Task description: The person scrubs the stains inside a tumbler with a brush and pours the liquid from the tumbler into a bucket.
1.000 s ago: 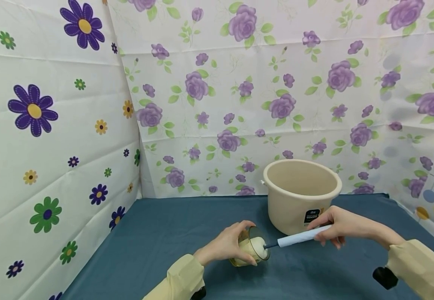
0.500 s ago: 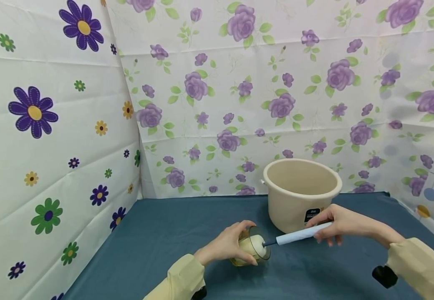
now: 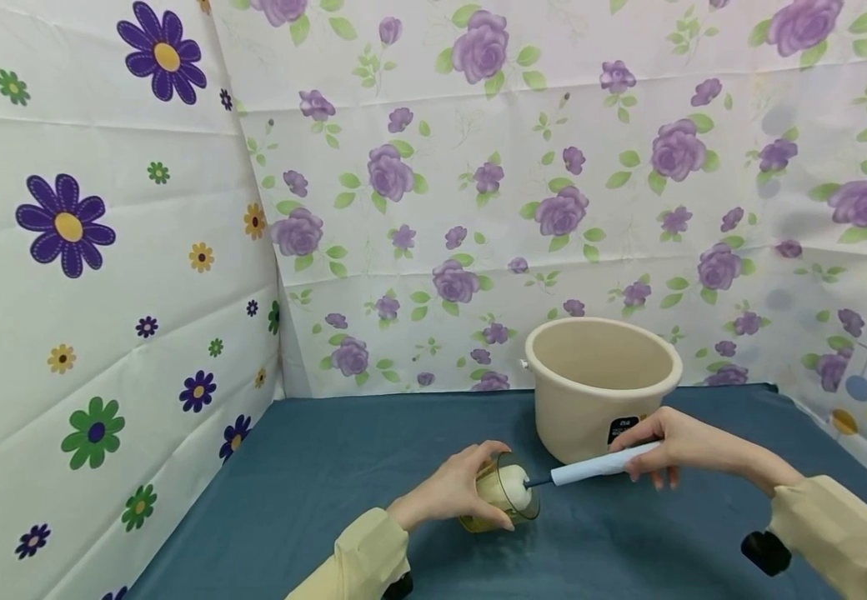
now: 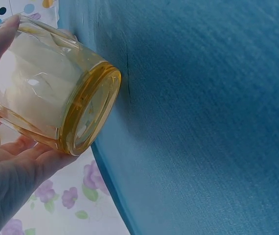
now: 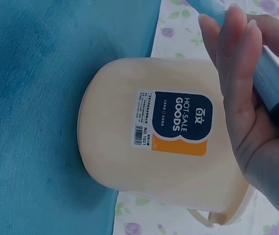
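Observation:
My left hand [image 3: 458, 490] grips an amber-tinted glass cup [image 4: 93, 105], tilted on its side with its mouth toward the right. Inside the cup sits the white sponge head [image 3: 514, 487] of a cup brush. Its light blue handle [image 3: 598, 467] is pinched by my right hand [image 3: 674, 450] between thumb and fingers, and a thin dark stem joins handle and head. In the left wrist view the cup's thick base faces the camera, close over the blue cloth. The right wrist view shows the handle behind my fingers.
A beige bucket [image 3: 604, 408] with a dark label [image 5: 182, 117] stands just behind my right hand. Blue cloth [image 3: 373, 442] covers the table. Flower-printed sheets [image 3: 418, 208] rise at the back and left.
The brush handle and my right hand have shifted slightly up and left, and the sponge head has moved a little within the cup. My left hand stays nearly still.

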The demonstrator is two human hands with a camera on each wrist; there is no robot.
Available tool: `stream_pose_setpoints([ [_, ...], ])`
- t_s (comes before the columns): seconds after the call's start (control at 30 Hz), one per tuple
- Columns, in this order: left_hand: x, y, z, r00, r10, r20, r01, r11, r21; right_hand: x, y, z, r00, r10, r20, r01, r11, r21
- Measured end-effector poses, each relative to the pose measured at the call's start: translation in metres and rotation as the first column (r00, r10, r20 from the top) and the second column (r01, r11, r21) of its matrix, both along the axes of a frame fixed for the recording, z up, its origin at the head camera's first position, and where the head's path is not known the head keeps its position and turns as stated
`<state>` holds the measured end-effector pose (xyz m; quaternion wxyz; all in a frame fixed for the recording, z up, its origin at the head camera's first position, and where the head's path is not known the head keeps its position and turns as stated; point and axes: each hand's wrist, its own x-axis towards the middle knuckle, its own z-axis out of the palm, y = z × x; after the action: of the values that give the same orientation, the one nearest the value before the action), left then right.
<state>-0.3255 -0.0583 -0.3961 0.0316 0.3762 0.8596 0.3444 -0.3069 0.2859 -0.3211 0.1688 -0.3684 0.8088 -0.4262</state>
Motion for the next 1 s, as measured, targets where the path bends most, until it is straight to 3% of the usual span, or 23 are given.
stream_pose_setpoints([
  [0.73, 0.0007, -0.0006, 0.0015, 1.0, -0.012, 0.012, 0.012, 1.0, 0.005, 0.0026, 0.0027, -0.0005, 0.998, 0.07, -0.002, -0.07, 0.997, -0.032],
  [1.0, 0.0006, -0.0005, 0.0009, 0.999, -0.021, 0.026, 0.021, 1.0, 0.022, 0.0049, 0.0033, 0.0004, 0.998, 0.056, 0.002, -0.056, 0.998, -0.029],
])
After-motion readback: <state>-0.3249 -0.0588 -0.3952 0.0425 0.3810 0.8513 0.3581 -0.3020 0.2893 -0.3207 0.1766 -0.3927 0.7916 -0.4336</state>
